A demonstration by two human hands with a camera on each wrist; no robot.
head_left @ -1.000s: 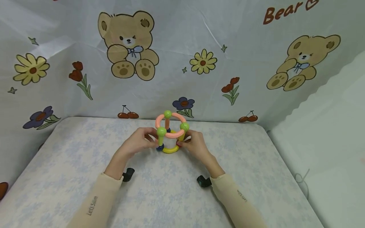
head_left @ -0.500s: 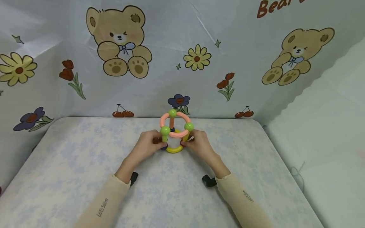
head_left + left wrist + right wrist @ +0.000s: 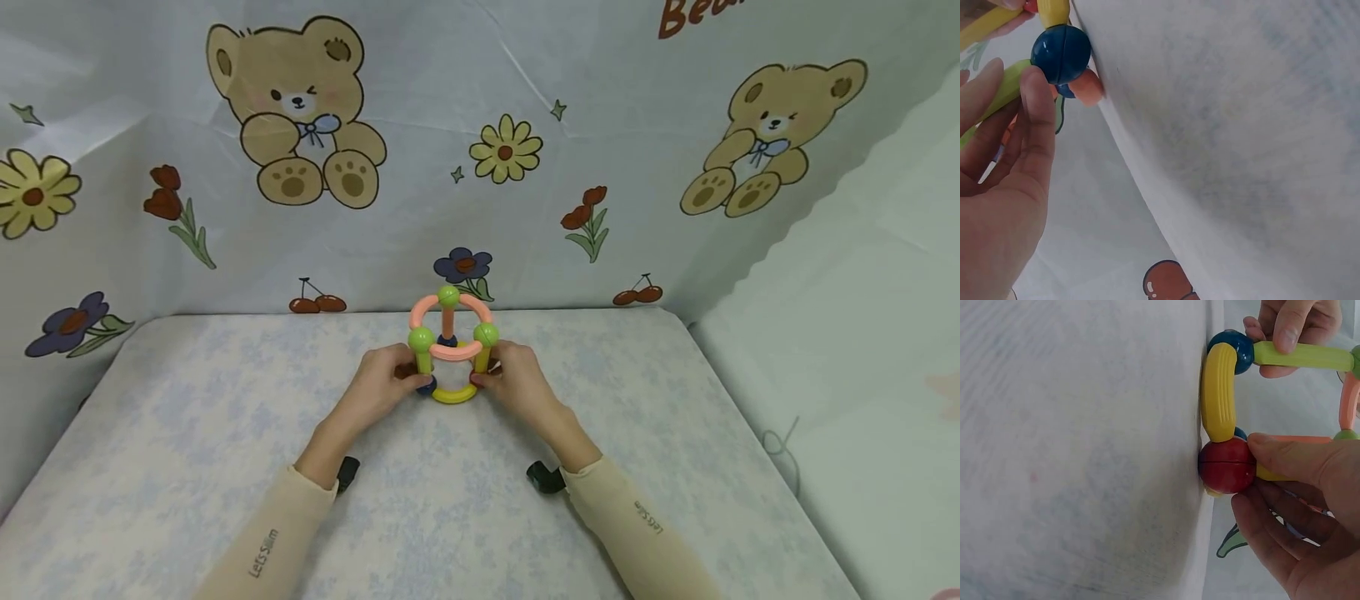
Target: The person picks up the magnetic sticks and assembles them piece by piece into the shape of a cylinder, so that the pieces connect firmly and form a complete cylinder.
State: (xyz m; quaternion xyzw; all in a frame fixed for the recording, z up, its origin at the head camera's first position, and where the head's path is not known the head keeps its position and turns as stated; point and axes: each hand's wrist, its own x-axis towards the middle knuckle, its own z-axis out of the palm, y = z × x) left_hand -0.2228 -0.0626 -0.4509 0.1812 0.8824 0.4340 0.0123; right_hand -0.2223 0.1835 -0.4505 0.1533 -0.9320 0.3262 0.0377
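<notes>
A ball-and-rod building toy (image 3: 454, 353) stands upright near the table's far edge, in the middle of the head view. Its top is a ring of curved pink rods joined by green balls; upright rods lead down to a base with curved yellow rods. My left hand (image 3: 377, 385) pinches the light-green upright (image 3: 1310, 356) by its blue ball (image 3: 1060, 54), thumb in front. On the other side, my right hand (image 3: 522, 383) grips the foot of a yellow upright, its thumb against the red ball (image 3: 1227, 466). Both hands partly hide the lower joints.
The table (image 3: 450, 500) has a pale blue-patterned cover. Behind it hangs a white cloth (image 3: 420, 225) printed with bears and flowers. Dark wrist-camera pieces (image 3: 545, 477) jut from beneath both wrists. A thin cord (image 3: 782, 450) lies beyond the right edge.
The left fingers have come in closer on the blue ball and light-green upright. The toy has shifted slightly right against the backdrop, while the head view has turned. The right hand keeps its grip.
</notes>
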